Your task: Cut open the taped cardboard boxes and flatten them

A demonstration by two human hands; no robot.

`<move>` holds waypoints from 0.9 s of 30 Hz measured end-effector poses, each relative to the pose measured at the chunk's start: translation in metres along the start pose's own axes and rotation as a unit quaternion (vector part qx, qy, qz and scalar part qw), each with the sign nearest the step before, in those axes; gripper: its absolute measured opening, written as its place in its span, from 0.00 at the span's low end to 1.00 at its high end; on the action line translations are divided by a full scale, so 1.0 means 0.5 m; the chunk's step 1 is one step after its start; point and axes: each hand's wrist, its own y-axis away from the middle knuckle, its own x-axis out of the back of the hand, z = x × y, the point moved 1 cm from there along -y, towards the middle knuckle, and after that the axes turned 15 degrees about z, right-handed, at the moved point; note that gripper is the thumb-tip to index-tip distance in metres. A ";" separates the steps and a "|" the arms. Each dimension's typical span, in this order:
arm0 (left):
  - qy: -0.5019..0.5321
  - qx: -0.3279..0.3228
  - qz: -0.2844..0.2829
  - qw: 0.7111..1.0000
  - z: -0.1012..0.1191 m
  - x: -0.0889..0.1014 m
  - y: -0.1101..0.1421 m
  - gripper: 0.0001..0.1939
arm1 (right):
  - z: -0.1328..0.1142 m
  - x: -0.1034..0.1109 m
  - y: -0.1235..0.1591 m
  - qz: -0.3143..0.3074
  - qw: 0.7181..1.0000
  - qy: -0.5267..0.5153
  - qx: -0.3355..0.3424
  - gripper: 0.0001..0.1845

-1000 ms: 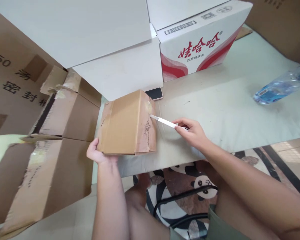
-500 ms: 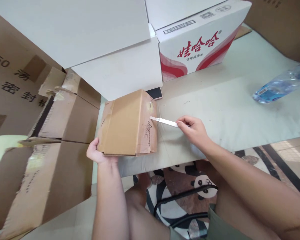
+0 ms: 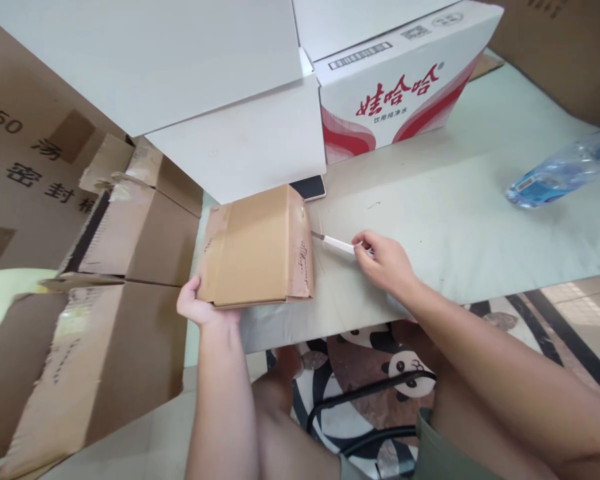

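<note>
A small brown cardboard box (image 3: 253, 247) is tilted above the near left part of the table, its taped, marked side facing right. My left hand (image 3: 200, 307) grips its lower left corner, thumb on the near side and the other fingers hidden underneath. In my right hand (image 3: 383, 260) is a white-handled utility knife (image 3: 337, 245), held between thumb and fingers. Its blade points left, and the tip is at the far edge of the box's right side; whether it touches the cardboard I cannot tell.
Large white cartons (image 3: 240, 140) stand behind the box, one with red printing (image 3: 395, 100). A dark phone (image 3: 310, 188) lies at their foot. A plastic water bottle (image 3: 550, 180) lies at the right on the pale table cover (image 3: 460, 220). Opened brown cartons (image 3: 135, 353) crowd the left.
The box has rolled so its top faces me more and its right side shows less. The knife blade has shifted slightly right, from that side's middle to its edge.
</note>
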 end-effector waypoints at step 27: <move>0.014 0.018 0.021 1.000 0.003 -0.015 0.031 0.11 | -0.004 -0.009 0.012 -0.009 0.987 0.106 0.120 0.10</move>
